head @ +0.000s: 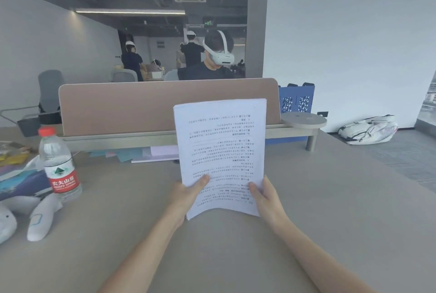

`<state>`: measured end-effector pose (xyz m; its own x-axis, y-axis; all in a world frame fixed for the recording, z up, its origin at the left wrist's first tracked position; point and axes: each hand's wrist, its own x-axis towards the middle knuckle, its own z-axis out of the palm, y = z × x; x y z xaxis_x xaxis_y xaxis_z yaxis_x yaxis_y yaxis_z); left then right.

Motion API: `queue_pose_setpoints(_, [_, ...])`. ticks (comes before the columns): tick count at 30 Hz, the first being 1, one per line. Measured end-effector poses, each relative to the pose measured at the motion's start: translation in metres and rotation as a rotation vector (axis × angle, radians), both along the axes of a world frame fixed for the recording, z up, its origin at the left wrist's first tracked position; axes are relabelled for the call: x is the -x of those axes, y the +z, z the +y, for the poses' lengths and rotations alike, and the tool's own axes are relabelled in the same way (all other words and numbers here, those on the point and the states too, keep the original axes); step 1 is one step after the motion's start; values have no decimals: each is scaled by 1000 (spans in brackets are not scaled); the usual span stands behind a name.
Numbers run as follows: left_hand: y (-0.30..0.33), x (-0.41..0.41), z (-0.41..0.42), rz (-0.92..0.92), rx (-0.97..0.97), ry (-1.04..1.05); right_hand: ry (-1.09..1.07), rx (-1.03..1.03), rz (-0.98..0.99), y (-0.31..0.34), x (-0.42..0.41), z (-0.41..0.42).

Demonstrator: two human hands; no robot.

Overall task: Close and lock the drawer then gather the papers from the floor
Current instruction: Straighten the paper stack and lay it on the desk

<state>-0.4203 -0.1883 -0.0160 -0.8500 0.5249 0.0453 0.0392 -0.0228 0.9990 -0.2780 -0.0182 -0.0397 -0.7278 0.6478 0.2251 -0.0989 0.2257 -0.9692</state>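
Both hands, left hand (186, 196) and right hand (265, 197), grip the printed paper stack (220, 151) upright above the desk (236, 245), thumbs pressed on its front.

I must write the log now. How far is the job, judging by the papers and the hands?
Gathering looks done or nearly so: the stack of papers is held upright above the desk, gripped at its lower corners by the left hand and right hand. The drawer and nearby floor are out of view, so closing, locking and leftover sheets cannot be checked.
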Motion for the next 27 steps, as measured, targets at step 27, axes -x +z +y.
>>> queue_pose_setpoints(27, [15,-70,70,-310,80,-286,-198,341,-162,43,-55,95])
